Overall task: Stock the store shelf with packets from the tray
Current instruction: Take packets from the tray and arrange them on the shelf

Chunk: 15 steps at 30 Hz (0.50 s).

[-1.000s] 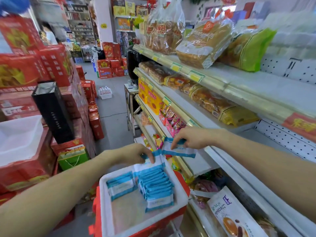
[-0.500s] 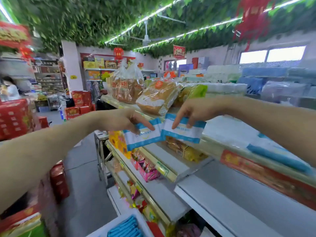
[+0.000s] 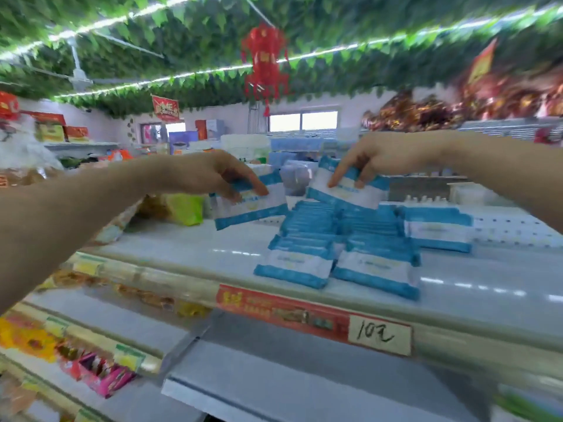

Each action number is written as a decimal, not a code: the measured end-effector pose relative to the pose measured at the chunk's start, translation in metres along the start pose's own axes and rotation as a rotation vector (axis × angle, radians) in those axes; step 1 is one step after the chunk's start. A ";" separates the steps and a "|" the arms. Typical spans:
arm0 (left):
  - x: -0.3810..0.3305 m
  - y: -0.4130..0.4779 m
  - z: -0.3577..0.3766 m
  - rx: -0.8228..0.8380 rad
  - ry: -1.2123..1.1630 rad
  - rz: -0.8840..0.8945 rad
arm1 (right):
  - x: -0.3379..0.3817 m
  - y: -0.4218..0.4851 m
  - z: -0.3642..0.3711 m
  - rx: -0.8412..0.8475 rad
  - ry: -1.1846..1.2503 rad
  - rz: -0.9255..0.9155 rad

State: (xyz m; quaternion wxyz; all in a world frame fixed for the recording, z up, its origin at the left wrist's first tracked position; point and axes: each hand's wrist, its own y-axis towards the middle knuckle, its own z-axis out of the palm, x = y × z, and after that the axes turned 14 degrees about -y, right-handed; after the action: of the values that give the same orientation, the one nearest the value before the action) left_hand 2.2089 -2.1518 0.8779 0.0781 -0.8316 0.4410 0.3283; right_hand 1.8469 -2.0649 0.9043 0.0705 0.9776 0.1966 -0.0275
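Nearest me is the handwritten price tag (image 3: 379, 335) on the lip of the top shelf (image 3: 182, 251). Just behind the tag stand two leaning rows of blue-and-white packets (image 3: 335, 248), and behind the tag to its right a lone packet (image 3: 438, 229) sits apart. Above the rows, further behind the tag, my left hand (image 3: 213, 175) pinches the left-hand packet (image 3: 256, 205) between thumb and fingers. My right hand (image 3: 374, 156) pinches the right-hand packet (image 3: 350, 190) by its top edge, two fingers down its face. Both hang in the air, clear of the rows. The tray is out of view. My worry is that the rows lean toward the tag, so a packet dropped hard on them could tip them over the lip, and with the view this blurred my aim may be off
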 end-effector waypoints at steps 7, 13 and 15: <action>-0.038 0.080 0.040 0.045 -0.026 0.149 | -0.092 -0.088 0.010 0.119 -0.063 0.297; -0.054 0.111 0.057 0.080 -0.010 0.155 | -0.128 -0.105 0.048 0.217 -0.079 0.350; -0.056 0.115 0.057 0.083 -0.006 0.148 | -0.133 -0.103 0.058 0.228 -0.064 0.353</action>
State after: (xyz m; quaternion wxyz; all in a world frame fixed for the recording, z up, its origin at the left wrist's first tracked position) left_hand 2.0693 -2.1585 0.8867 0.0891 -0.7918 0.5144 0.3171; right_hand 1.6833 -2.0301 0.8451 -0.0306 0.9971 0.0157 -0.0680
